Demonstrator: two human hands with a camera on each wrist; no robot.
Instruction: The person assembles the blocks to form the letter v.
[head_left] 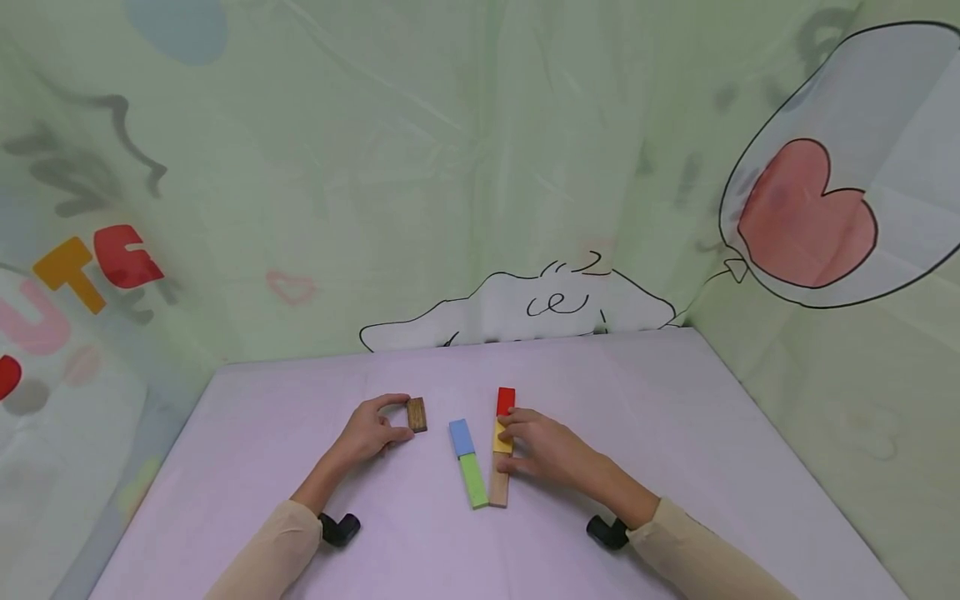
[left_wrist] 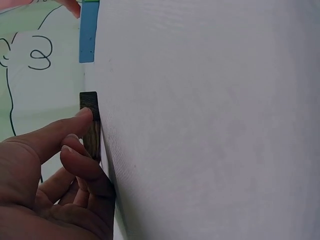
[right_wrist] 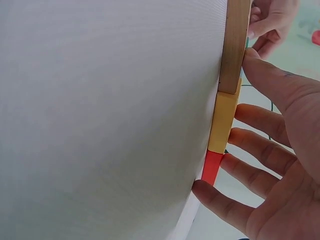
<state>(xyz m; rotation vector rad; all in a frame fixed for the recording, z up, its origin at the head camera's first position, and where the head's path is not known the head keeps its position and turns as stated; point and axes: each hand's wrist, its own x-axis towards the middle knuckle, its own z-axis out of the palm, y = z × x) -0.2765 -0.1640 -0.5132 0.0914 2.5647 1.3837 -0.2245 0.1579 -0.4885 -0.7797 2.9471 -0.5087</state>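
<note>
My left hand (head_left: pixel 372 429) pinches a dark brown wooden block (head_left: pixel 417 414) by its ends, between thumb and forefinger, on the table. In the left wrist view the block (left_wrist: pixel 90 106) shows dark grain beside the fingers. My right hand (head_left: pixel 551 450) lies over a straight row of blocks: red (head_left: pixel 506 400), yellow (head_left: pixel 502 437) and plain wood (head_left: pixel 498 492). In the right wrist view its fingers are spread and extended, touching the plain block (right_wrist: pixel 234 47), the yellow block (right_wrist: pixel 223 122) and the red block (right_wrist: pixel 212 165).
Between the hands, a blue block (head_left: pixel 462 438) and a green block (head_left: pixel 473 481) form a slanted row, whose near end meets the plain wooden block. They lie on a pale lilac table (head_left: pixel 420 550). A printed curtain (head_left: pixel 337 167) rises behind the table's far edge.
</note>
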